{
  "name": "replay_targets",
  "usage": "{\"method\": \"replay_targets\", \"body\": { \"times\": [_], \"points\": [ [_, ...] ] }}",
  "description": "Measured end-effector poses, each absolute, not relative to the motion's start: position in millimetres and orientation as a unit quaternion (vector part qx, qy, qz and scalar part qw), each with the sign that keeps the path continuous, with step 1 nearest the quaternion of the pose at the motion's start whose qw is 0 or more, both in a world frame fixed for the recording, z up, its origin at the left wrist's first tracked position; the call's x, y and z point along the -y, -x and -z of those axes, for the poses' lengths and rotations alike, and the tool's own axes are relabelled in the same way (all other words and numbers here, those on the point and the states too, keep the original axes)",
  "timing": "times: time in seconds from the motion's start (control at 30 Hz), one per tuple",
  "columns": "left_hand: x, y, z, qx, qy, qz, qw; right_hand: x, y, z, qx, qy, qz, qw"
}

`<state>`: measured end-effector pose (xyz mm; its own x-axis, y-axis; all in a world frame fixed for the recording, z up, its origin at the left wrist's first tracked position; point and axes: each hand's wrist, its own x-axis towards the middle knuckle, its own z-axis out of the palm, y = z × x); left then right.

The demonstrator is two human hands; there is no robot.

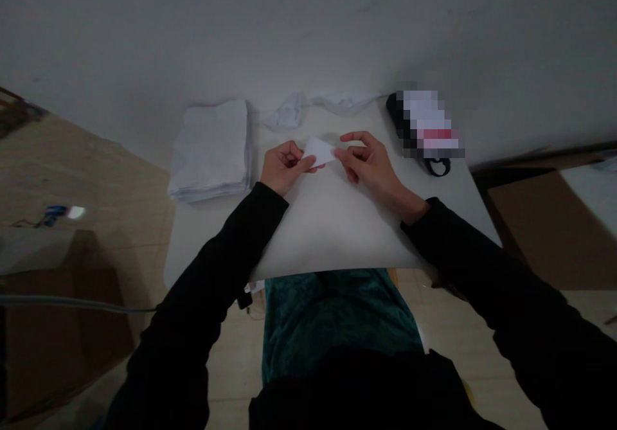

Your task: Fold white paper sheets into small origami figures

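Observation:
A small folded piece of white paper [318,150] is held between my two hands, above the middle of the white table [337,224]. My left hand [285,165] pinches its left side, thumb on top and fingers beneath. At its right corner, the thumb and a finger of my right hand [369,163] close on the paper, with the index finger raised and curved above. Behind my hands lie a folded white paper piece [289,112] and a crumpled white strip [347,104].
To the left on the table stands a stack of white sheets [212,144]. At the back right is a black item with a strap loop [438,166], partly pixelated. Cardboard boxes [554,224] flank the table, and a wall rises behind it.

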<state>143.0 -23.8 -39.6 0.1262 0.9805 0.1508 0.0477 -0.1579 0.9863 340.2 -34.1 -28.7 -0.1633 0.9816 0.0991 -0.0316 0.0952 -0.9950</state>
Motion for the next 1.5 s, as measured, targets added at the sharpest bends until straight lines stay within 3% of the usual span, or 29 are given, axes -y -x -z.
{"method": "replay_targets", "body": {
  "times": [0.17, 0.4, 0.57, 0.83, 1.2, 1.5],
  "points": [
    [25.2, -141.3, 38.2, -0.430, -0.597, -0.476, 0.482, 34.2, -347.8, 22.6, 0.623, 0.396, -0.549, 0.392],
    [29.5, -141.0, 36.9, -0.404, -0.628, -0.429, 0.509, 40.1, -349.4, 21.0, 0.655, 0.398, -0.500, 0.402],
    [28.4, -139.2, 37.2, -0.388, -0.648, -0.411, 0.509, 39.0, -349.5, 21.2, 0.672, 0.398, -0.515, 0.353],
    [18.1, -132.4, 34.9, -0.337, -0.606, -0.401, 0.598, 40.9, -343.0, 25.0, 0.624, 0.426, -0.509, 0.412],
    [33.4, -142.2, 30.3, -0.447, -0.658, -0.376, 0.475, 47.6, -337.9, 26.6, 0.647, 0.433, -0.478, 0.407],
    [28.9, -136.1, 33.2, -0.381, -0.699, -0.329, 0.508, 44.6, -337.4, 33.6, 0.654, 0.451, -0.431, 0.429]
  ]
}}
